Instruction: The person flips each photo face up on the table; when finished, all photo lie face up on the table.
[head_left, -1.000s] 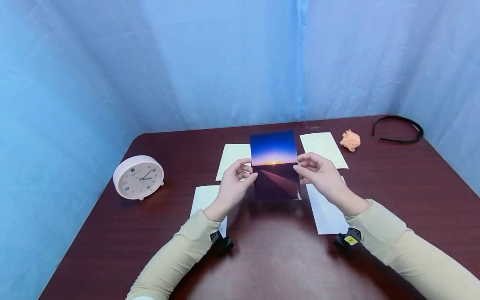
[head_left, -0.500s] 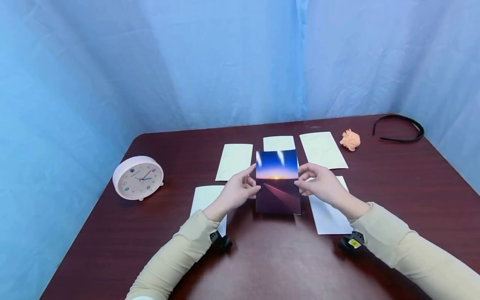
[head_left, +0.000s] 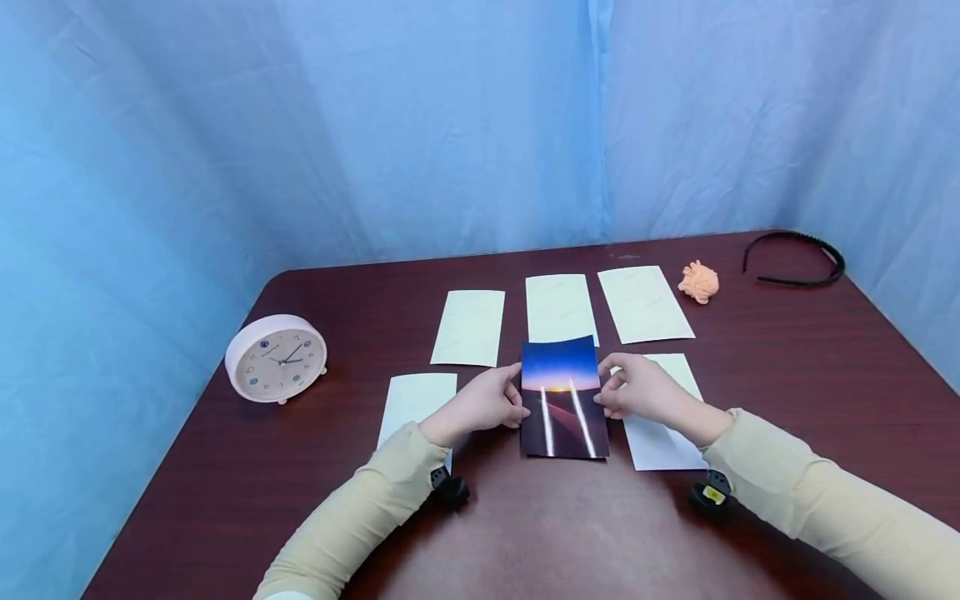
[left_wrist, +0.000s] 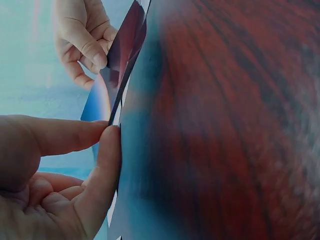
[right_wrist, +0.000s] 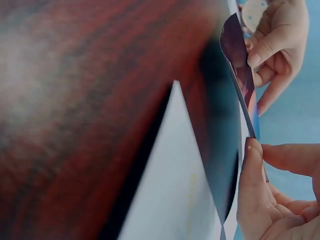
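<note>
A glossy photo (head_left: 562, 408) of a sunset over a dark road is held between both hands, just above the table. My left hand (head_left: 483, 406) pinches its left edge between thumb and fingers; the left wrist view shows this hand (left_wrist: 55, 170) gripping the thin edge. At the opposite edge my right hand (head_left: 643, 390) pinches likewise, and in the right wrist view the hand (right_wrist: 280, 190) has thumb and finger on the card (right_wrist: 242, 70), which looks slightly bent. Behind the photo lies a white sheet (head_left: 561, 307), its near edge partly covered from view.
White sheets lie at back left (head_left: 468, 327), back right (head_left: 645, 304), front left (head_left: 416, 404) and front right (head_left: 663, 442), the front ones partly behind my arms. A round clock (head_left: 276, 358) stands left. An orange fluffy item (head_left: 699, 282) and black headband (head_left: 836, 265) lie at the far right.
Both hands have lowered the photo toward the table and nearer to me, slightly rightward. The back middle sheet, hidden behind it earlier, has come into view.
</note>
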